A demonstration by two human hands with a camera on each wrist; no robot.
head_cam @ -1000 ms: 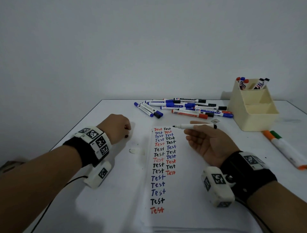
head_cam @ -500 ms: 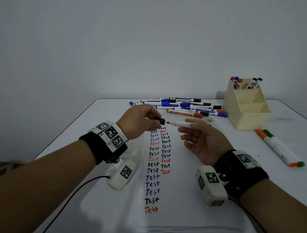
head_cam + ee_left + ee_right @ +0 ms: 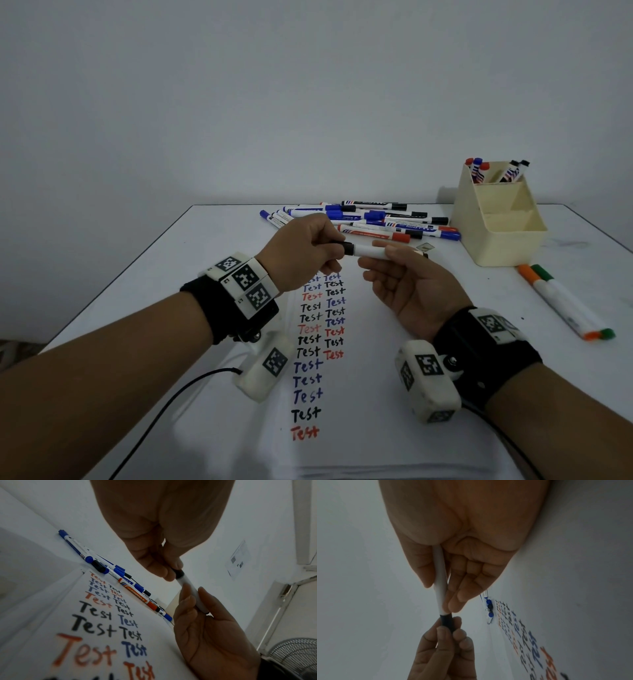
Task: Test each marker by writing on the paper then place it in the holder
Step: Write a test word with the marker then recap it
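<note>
My right hand [image 3: 394, 270] pinches the white barrel of a black marker [image 3: 371, 251] held level above the paper [image 3: 359, 394]. My left hand [image 3: 308, 250] pinches the marker's black cap [image 3: 347, 248], which sits on the barrel's left end. In the left wrist view the cap [image 3: 179, 573] meets the barrel [image 3: 192, 592]; the right wrist view shows the same joint, cap [image 3: 447, 622] under barrel [image 3: 441, 585]. The paper carries rows of "Test" in black, blue and red. The cream holder [image 3: 500, 222] stands at the back right with several markers in its rear compartments.
A pile of several capped markers [image 3: 370, 222] lies behind the paper. Two thick markers, orange [image 3: 561, 308] and green [image 3: 579, 305], lie right of the holder. A small tag [image 3: 425, 246] lies near the holder's base. The table's left edge [image 3: 120, 281] runs diagonally.
My left hand rose from the table with the black cap, travelled right to the marker's tip, and the cap now sits on the barrel. My right hand kept holding the marker.
</note>
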